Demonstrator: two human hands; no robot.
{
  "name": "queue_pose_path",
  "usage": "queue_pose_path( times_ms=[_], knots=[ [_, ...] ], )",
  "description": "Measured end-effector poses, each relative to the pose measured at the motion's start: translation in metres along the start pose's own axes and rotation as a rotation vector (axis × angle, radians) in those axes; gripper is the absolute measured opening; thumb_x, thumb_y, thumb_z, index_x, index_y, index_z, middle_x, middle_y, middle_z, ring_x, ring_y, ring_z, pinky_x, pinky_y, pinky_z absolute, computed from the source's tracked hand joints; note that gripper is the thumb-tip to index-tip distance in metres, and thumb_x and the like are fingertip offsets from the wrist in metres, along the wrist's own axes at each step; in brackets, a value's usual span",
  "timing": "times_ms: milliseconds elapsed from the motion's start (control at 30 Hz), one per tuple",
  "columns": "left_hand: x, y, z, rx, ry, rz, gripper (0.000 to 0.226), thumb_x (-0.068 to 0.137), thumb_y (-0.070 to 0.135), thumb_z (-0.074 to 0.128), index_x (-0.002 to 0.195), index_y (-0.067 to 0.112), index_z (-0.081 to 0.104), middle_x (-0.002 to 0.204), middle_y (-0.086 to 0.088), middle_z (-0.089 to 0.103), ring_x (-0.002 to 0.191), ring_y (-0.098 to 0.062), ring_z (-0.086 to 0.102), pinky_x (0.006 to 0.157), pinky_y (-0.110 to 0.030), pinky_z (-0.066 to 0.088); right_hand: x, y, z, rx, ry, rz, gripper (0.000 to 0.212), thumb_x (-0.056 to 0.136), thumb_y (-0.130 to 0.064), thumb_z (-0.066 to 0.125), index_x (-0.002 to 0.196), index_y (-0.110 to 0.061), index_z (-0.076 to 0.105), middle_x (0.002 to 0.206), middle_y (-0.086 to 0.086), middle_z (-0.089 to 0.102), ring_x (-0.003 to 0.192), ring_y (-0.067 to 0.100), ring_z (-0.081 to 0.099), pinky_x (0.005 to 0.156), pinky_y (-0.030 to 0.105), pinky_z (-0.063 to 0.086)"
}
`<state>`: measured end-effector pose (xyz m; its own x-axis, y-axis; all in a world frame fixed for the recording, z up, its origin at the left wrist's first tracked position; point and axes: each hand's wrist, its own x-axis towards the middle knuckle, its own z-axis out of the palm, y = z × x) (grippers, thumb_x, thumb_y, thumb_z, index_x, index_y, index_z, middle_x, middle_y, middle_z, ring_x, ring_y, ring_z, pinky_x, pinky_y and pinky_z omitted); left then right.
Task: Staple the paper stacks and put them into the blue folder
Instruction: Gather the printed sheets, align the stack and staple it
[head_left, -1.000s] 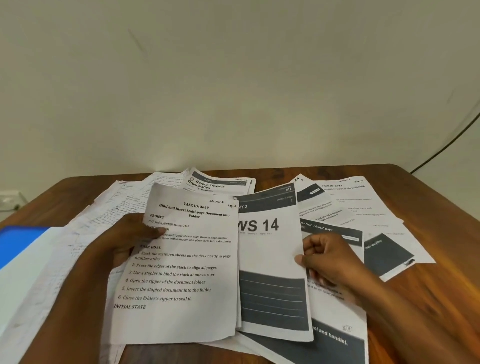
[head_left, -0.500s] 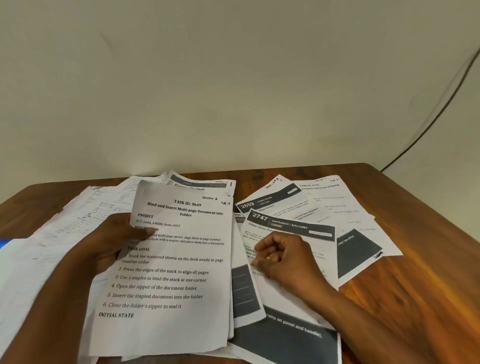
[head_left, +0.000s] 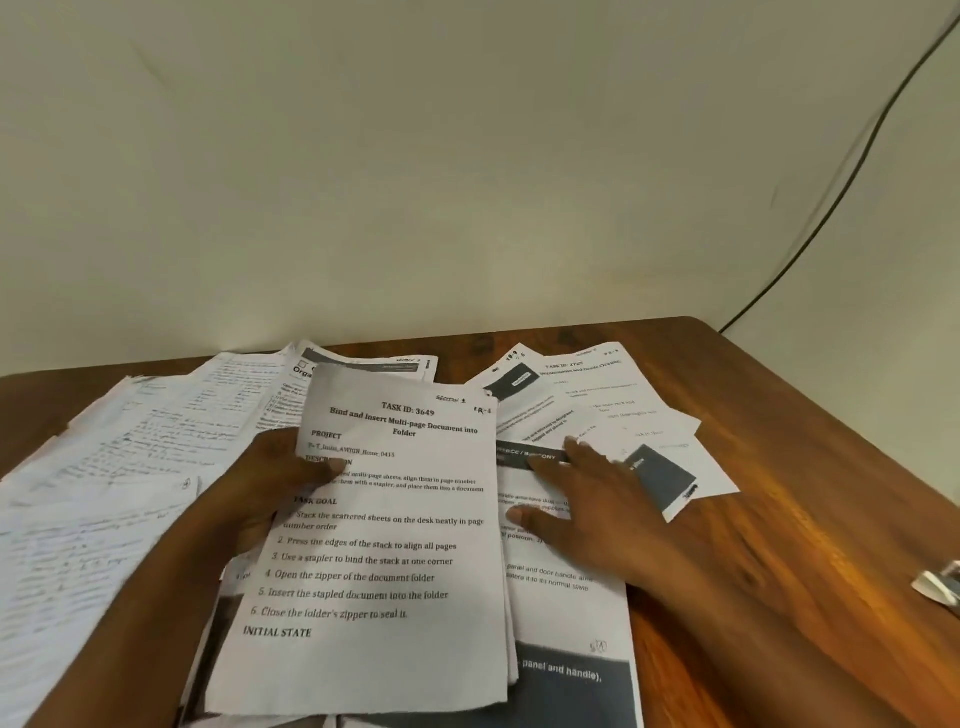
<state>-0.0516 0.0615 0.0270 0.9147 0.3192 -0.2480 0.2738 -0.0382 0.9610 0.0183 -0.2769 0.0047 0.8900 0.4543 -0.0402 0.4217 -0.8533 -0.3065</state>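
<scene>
Right hand (head_left: 587, 512) now flat on sheets (head_left: 561, 577)

Left hand (head_left: 260, 488): bare, no ring or watch showing.
Right hand (head_left: 597, 514): bare, no ring showing.
Forearms: both uncovered up to the near edge; no sleeve showing.

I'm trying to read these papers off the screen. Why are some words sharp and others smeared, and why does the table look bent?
Head view: the top sheet reads sharply; the right hand and the sheets under it look motion-smeared; the handwritten pages are too soft to read; the wide lens bows the table edge; lighting is soft, without glare.
</scene>
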Motion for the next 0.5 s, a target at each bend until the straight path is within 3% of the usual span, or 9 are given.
queue_pose_path(
  times_ms=[100,200,267,333,500],
  knots=[
    [-0.001,-0.002,0.004,0.048,-0.031,-0.009,0.025,0.095,-0.004,0.067,0.119,0.001,0.067,0.103,-0.024,0.079,0.083,-0.041,0.079,0.063,-0.047,0.066,-0.004,-0.001,-0.005,0.034,-0.029,-0.056,0.084,0.090,-0.081,0.046,0.162,-0.044,0.022,0.175,-0.003,0.006,0.161,0.020,0.004,0.128,0.044,0.006],
    [0.000,-0.003,0.000,0.057,-0.021,-0.016,0.029,0.094,-0.003,0.069,0.122,0.001,0.065,0.103,-0.025,0.078,0.084,-0.042,0.078,0.065,-0.050,0.066,-0.004,0.006,-0.014,0.138,0.040,-0.020,0.087,0.082,-0.077,0.064,0.156,-0.040,0.036,0.168,-0.007,0.031,0.153,0.020,0.029,0.124,0.044,0.028],
    [0.000,-0.003,-0.001,0.050,-0.016,-0.022,0.029,0.094,-0.003,0.069,0.122,0.001,0.064,0.102,-0.025,0.078,0.083,-0.043,0.078,0.066,-0.051,0.065,0.000,0.015,-0.017,0.160,0.142,0.064,0.091,0.074,-0.077,0.073,0.150,-0.037,0.043,0.152,-0.008,0.050,0.137,0.017,0.046,0.111,0.040,0.044],
    [-0.003,-0.002,0.002,0.020,-0.028,-0.018,0.026,0.094,-0.006,0.067,0.119,0.001,0.065,0.100,-0.026,0.078,0.075,-0.039,0.079,0.056,-0.046,0.064,0.005,0.024,-0.020,0.186,0.199,0.143,0.091,0.068,-0.074,0.081,0.144,-0.035,0.048,0.138,-0.008,0.057,0.126,0.016,0.054,0.102,0.038,0.050],
    [-0.005,-0.002,0.004,0.021,-0.049,-0.010,0.023,0.095,-0.007,0.065,0.118,-0.002,0.067,0.102,-0.026,0.078,0.076,-0.038,0.079,0.057,-0.044,0.065,0.010,0.036,-0.019,0.435,0.251,0.171,0.069,0.071,-0.041,0.094,0.128,-0.034,0.056,0.103,-0.018,0.066,0.089,0.006,0.067,0.079,0.027,0.059]
  ],
)
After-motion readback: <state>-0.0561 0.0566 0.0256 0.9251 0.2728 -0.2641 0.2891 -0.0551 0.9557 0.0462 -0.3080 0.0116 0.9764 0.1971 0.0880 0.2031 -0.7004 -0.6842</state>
